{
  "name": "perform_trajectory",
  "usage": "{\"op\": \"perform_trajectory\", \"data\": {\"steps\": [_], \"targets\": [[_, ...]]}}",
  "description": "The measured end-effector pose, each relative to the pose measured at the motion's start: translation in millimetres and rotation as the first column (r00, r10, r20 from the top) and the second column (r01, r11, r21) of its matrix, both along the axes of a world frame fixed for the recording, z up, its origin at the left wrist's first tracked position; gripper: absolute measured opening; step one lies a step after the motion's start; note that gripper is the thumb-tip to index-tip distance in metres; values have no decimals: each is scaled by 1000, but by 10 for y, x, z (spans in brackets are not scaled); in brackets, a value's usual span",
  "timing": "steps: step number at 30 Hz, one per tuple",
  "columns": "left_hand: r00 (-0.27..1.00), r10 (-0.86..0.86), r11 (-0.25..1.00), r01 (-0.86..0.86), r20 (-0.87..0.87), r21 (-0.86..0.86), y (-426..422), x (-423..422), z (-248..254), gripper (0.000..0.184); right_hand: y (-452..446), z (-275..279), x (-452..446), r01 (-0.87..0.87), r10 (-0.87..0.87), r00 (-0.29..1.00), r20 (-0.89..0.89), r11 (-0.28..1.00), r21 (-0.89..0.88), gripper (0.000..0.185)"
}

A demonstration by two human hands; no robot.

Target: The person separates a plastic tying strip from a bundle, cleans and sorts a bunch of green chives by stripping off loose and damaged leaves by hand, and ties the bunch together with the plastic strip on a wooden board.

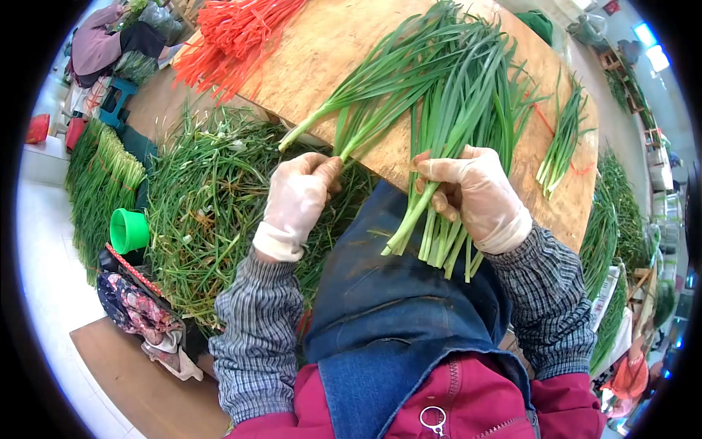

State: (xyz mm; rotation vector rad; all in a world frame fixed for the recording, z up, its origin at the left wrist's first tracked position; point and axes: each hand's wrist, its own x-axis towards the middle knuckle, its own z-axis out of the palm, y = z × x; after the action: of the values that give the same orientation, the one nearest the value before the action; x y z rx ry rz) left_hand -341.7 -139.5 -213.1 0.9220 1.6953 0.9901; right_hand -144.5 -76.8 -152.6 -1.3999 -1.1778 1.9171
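Observation:
My gloved left hand (294,196) is closed, thumb and finger pinching the pale lower end of a few garlic chives (373,126) at the table's near edge. My gloved right hand (479,196) is wrapped round a bunch of garlic chives (468,102). The bunch's cut stem ends stick out below the hand over my apron (395,293), while the long green leaves spread across the wooden table (322,69). Just above my left hand, another stalk lies with its pale end past the edge. Leaves overlap, so I cannot tell where the two lots separate.
Red plastic ties (238,33) lie piled on the table's far left. A smaller chive bunch (564,139) rests at its right. A big heap of loose leaves (212,212), a green cup (129,230) and bundled chives (106,179) are on the left. Another person (99,44) sits upper left.

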Motion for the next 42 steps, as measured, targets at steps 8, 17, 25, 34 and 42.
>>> {"op": "perform_trajectory", "data": {"steps": [8, 17, 25, 34, 42], "targets": [[913, 51, 988, -105, 405, 113, -139, 375, 328, 11, 73, -123, -258, 46, -47, 998, -44, 999, -22, 13], [773, 69, 991, -123, 631, 43, -137, 229, 206, 19, 39, -106, -173, 72, -75, 995, -61, 996, -45, 13], [717, 87, 994, -103, 692, -19, -151, 168, 212, 21, 29, -67, 32, -47, 41, 997, -60, 993, -105, 16], [977, 212, 909, -200, 7, 365, -187, 319, 157, 14, -36, -55, 156, -29, 4, 983, -183, 991, -131, 13], [959, -92, 984, 46, 268, 171, -126, 592, 454, 9, -127, -70, 51, 30, -46, 977, -210, 996, -79, 11]]}}
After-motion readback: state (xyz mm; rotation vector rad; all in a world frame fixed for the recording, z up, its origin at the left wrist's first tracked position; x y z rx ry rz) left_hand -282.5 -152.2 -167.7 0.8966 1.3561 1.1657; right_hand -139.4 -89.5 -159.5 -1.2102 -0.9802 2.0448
